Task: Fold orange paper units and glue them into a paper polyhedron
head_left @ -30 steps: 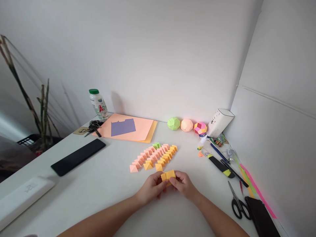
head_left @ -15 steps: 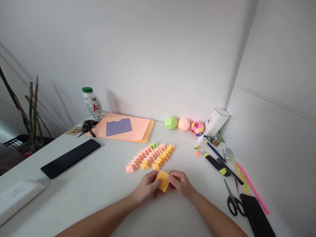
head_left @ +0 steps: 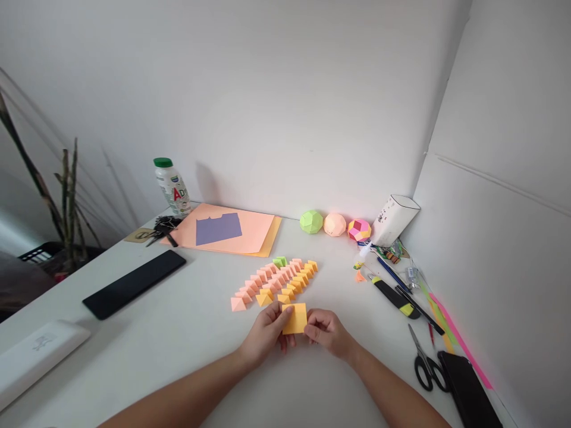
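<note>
A small square of orange-yellow paper (head_left: 296, 320) is held between my hands, just in front of the rows of folded pieces. My left hand (head_left: 266, 334) pinches its left side, thumb on top and fingers underneath. At the right edge, my right hand (head_left: 326, 331) has its thumb and curled fingers closed on the paper. Beyond them stand rows of small folded paper pieces, peach ones (head_left: 253, 285), orange ones (head_left: 298, 283) and a few green ones (head_left: 279, 261). Some of the nearest orange pieces sit right behind my left hand.
Three paper balls, the nearest to centre a green ball (head_left: 311, 222), line the wall. Scissors (head_left: 428, 365), a utility knife (head_left: 395, 297) and a black phone (head_left: 468, 386) lie at right. Peach sheets (head_left: 254, 229), a bottle (head_left: 173, 187) and a black bar (head_left: 134, 285) are at left.
The paper square has turned from a tilted, corner-up position to nearly level, and the crease line on its face no longer shows. Both hands stay on it. The view has shifted slightly.
</note>
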The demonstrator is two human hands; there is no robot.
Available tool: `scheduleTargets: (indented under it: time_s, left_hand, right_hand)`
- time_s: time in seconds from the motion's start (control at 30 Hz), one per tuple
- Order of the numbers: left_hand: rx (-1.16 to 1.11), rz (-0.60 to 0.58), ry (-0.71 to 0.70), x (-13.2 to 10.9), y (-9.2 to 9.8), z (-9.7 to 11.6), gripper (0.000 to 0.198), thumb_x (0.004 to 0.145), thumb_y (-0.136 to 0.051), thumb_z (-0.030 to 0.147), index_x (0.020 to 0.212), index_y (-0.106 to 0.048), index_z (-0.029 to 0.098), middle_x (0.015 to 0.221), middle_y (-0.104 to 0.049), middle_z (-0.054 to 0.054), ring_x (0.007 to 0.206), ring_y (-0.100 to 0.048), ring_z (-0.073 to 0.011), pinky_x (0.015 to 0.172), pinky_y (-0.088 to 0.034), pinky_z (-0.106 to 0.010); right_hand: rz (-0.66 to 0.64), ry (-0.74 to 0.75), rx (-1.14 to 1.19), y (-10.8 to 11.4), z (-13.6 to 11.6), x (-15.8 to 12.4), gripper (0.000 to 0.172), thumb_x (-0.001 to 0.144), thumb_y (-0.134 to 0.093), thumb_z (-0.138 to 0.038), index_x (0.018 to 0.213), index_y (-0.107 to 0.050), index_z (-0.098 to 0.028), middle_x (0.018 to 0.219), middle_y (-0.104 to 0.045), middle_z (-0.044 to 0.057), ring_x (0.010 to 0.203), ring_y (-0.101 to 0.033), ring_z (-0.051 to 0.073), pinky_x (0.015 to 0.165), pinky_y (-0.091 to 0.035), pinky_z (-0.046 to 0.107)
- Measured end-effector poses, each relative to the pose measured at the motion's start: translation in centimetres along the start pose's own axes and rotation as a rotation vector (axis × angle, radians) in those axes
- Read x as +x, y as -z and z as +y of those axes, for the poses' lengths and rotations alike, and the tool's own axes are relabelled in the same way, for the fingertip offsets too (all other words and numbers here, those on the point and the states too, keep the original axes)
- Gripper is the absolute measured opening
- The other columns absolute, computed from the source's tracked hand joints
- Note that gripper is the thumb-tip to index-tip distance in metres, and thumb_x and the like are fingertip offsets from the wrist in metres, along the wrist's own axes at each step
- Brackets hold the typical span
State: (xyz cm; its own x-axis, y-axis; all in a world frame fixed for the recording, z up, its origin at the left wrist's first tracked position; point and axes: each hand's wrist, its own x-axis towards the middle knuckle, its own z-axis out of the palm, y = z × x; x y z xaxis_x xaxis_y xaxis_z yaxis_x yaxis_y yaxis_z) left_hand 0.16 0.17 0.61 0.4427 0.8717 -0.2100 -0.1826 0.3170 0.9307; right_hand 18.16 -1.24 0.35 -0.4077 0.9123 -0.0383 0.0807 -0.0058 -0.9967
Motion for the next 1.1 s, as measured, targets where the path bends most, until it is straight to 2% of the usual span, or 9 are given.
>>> scheduleTargets:
  time_s: [0.23, 0.3, 0.37, 0.47, 0.6, 0.7, 0.87, 1.0, 1.1]
  left_hand:
    - [0.012, 0.007, -0.016, 0.2, 0.2, -0.4, 0.037, 0.080, -0.049, 0.055, 0.078, -0.043, 0.018, 0.056, -0.060, 0.002, 0.043, -0.059, -0.0141, 0.036, -0.041, -0.021]
    - [0.016, 0.011, -0.013, 0.2, 0.1, -0.3, 0.037, 0.080, -0.048, 0.055, 0.077, -0.043, 0.019, 0.052, -0.060, 0.002, 0.041, -0.057, -0.0132, 0.036, -0.041, -0.021]
    - [0.023, 0.014, -0.004, 0.1, 0.0, 0.0, 0.038, 0.079, -0.049, 0.056, 0.076, -0.042, 0.019, 0.048, -0.058, 0.003, 0.038, -0.054, -0.0125, 0.036, -0.040, -0.021]
    - [0.033, 0.019, 0.015, 0.0, -0.2, 0.3, 0.039, 0.076, -0.053, 0.057, 0.074, -0.043, 0.019, 0.046, -0.057, 0.003, 0.036, -0.053, -0.0122, 0.036, -0.039, -0.021]
    - [0.026, -0.002, 0.017, 0.0, -0.1, 0.3, 0.037, 0.077, -0.053, 0.055, 0.075, -0.045, 0.019, 0.050, -0.059, 0.003, 0.038, -0.053, -0.0119, 0.037, -0.040, -0.022]
    - [0.004, -0.022, 0.015, 0.0, 0.1, 0.1, 0.034, 0.078, -0.053, 0.052, 0.078, -0.047, 0.019, 0.050, -0.059, 0.002, 0.042, -0.055, -0.0132, 0.039, -0.041, -0.023]
    - [0.006, -0.049, 0.016, -0.1, 0.1, 0.2, 0.028, 0.075, -0.058, 0.043, 0.082, -0.049, 0.018, 0.054, -0.062, 0.002, 0.041, -0.055, -0.0128, 0.041, -0.042, -0.024]
    - [0.035, -0.072, 0.039, -0.2, 0.0, 0.3, 0.027, 0.076, -0.056, 0.044, 0.079, -0.048, 0.018, 0.049, -0.061, 0.002, 0.039, -0.052, -0.0120, 0.042, -0.041, -0.024]
    - [0.074, -0.080, 0.048, -0.3, 0.0, 0.3, 0.031, 0.078, -0.053, 0.049, 0.078, -0.049, 0.018, 0.049, -0.061, 0.002, 0.039, -0.051, -0.0115, 0.042, -0.040, -0.023]
  right_hand:
    - [0.028, 0.002, 0.020, -0.1, 0.2, -0.1, 0.029, 0.079, -0.060, -0.039, 0.065, -0.046, -0.018, 0.073, -0.050, -0.001, 0.057, -0.048, 0.010, 0.054, -0.040, 0.024]
    - [0.065, 0.050, 0.061, -0.2, 0.3, -0.2, 0.024, 0.078, -0.062, -0.034, 0.071, -0.045, -0.020, 0.079, -0.051, -0.001, 0.058, -0.048, 0.009, 0.055, -0.040, 0.024]
    - [0.088, 0.095, 0.066, -0.4, 0.6, -0.4, 0.021, 0.078, -0.063, -0.028, 0.086, -0.045, -0.022, 0.083, -0.053, -0.001, 0.062, -0.049, 0.010, 0.057, -0.041, 0.024]
    - [0.072, 0.151, -0.023, -0.6, 1.1, -0.5, 0.034, 0.077, -0.061, -0.023, 0.106, -0.045, -0.025, 0.093, -0.054, 0.003, 0.067, -0.052, 0.012, 0.060, -0.044, 0.027]
    - [0.079, 0.217, -0.121, -0.7, 1.5, -0.3, 0.037, 0.073, -0.062, -0.020, 0.108, -0.053, -0.024, 0.115, -0.045, 0.009, 0.074, -0.055, 0.015, 0.063, -0.047, 0.029]
    - [0.093, 0.219, -0.122, -0.7, 1.2, -0.3, 0.042, 0.073, -0.062, -0.022, 0.114, -0.053, -0.025, 0.116, -0.045, 0.009, 0.080, -0.055, 0.017, 0.065, -0.048, 0.030]
    - [0.080, 0.152, -0.033, -0.4, 0.5, -0.5, 0.032, 0.084, -0.052, -0.032, 0.115, -0.054, -0.024, 0.112, -0.048, 0.009, 0.072, -0.053, 0.014, 0.059, -0.047, 0.028]
    - [0.133, 0.087, -0.053, -0.4, 0.6, -0.4, 0.032, 0.084, -0.053, -0.034, 0.115, -0.054, -0.025, 0.097, -0.053, 0.005, 0.063, -0.050, 0.012, 0.056, -0.045, 0.027]
    - [0.142, 0.107, -0.075, -0.4, 0.8, -0.2, 0.029, 0.083, -0.055, -0.034, 0.110, -0.059, -0.025, 0.096, -0.055, 0.005, 0.064, -0.050, 0.012, 0.057, -0.045, 0.027]
